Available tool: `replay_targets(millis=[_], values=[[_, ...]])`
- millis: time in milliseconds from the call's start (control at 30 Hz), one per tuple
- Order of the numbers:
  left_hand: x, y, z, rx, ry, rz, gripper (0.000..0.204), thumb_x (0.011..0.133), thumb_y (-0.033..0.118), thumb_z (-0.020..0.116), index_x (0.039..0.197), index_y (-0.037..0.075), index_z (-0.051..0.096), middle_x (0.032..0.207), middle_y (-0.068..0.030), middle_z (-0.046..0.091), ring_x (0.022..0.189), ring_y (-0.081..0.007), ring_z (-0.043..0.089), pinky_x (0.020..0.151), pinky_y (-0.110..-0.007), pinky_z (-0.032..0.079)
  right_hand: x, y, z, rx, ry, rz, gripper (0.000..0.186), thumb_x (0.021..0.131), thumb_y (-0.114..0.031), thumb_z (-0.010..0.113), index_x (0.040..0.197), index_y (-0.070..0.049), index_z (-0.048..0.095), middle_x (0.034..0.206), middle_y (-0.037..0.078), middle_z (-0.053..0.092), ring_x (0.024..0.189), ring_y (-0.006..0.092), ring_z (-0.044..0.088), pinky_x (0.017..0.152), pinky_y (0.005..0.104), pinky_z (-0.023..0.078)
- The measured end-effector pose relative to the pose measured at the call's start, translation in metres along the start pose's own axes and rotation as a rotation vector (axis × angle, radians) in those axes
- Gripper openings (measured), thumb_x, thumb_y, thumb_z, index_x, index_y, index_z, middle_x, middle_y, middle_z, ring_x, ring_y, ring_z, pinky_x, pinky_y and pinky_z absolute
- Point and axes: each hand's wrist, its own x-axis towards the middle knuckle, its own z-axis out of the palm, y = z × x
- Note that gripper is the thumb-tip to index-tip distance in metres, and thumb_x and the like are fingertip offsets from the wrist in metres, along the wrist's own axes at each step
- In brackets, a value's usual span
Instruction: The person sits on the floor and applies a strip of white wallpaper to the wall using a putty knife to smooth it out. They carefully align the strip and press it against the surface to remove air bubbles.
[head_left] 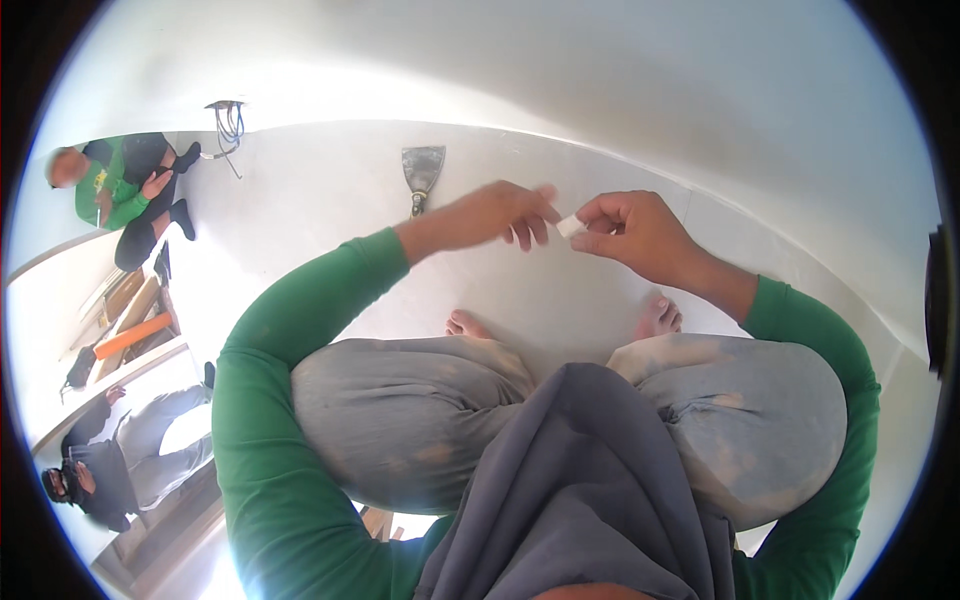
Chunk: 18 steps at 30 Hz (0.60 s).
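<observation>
Between the thumb and fingers of my right hand (pixel 640 232) is a small white piece (pixel 571 226), flat-sided and a little longer than wide; its kind I cannot make out. My left hand (pixel 500 214) hovers just beside it with fingers apart and partly curled. Its fingertips come close to the white piece; whether they touch it I cannot tell. A wide putty knife (pixel 424 172) with a stained blade lies on the floor beyond my left wrist, its handle partly hidden behind the wrist.
A pale wall (pixel 620 80) curves along the far side and right. Blue wires (pixel 229 125) hang from an opening at the far left. One person (pixel 120 185) sits near them; another (pixel 110 455) is lower left. Boards and an orange tube (pixel 133 335) lie between them.
</observation>
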Motion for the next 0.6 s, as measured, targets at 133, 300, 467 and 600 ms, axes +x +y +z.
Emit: replay_targets(millis=[133,300,467,600], values=[[-0.003,-0.097,-0.113,-0.62,0.443,-0.239,0.047,0.121,0.041,0.042,0.139,0.009,0.07,0.14,-0.0075,0.074,0.124,-0.0235,0.071,0.119,-0.042,0.051,-0.005,-0.007,-0.002,0.001,-0.053,0.041,0.041,0.092,-0.03,0.088,0.117,0.001,0.079,0.092,0.007,0.079,0.083,0.013,0.07,0.076,0.0313,0.055],[-0.088,-0.149,-0.265,-0.934,1.264,-0.072,0.082,0.117,0.059,0.038,0.167,-0.005,0.035,0.166,-0.0245,0.05,0.151,-0.0384,0.052,0.134,-0.051,0.027,-0.013,0.001,-0.009,-0.006,-0.06,0.08,0.041,0.092,-0.032,0.088,0.116,0.0,0.08,0.097,0.009,0.081,0.086,0.0157,0.073,0.079,0.033,0.057],[-0.104,-0.145,-0.316,-1.274,1.373,0.316,0.103,0.11,0.072,0.034,0.176,0.0,0.001,0.183,-0.0236,0.011,0.166,-0.0399,0.026,0.132,-0.051,0.027,-0.032,0.004,-0.022,0.033,-0.14,0.224,0.037,0.094,-0.03,0.087,0.117,-0.002,0.081,0.103,0.009,0.083,0.091,0.0159,0.075,0.083,0.0333,0.058],[-0.11,-0.175,-0.362,-1.246,1.399,0.307,0.097,0.108,0.072,0.027,0.177,0.008,0.007,0.182,-0.0201,0.018,0.164,-0.0388,0.028,0.133,-0.054,0.024,-0.041,0.0,-0.024,0.079,-0.238,0.342,0.036,0.095,-0.03,0.087,0.118,-0.003,0.081,0.106,0.008,0.083,0.096,0.0167,0.076,0.087,0.0345,0.058]])
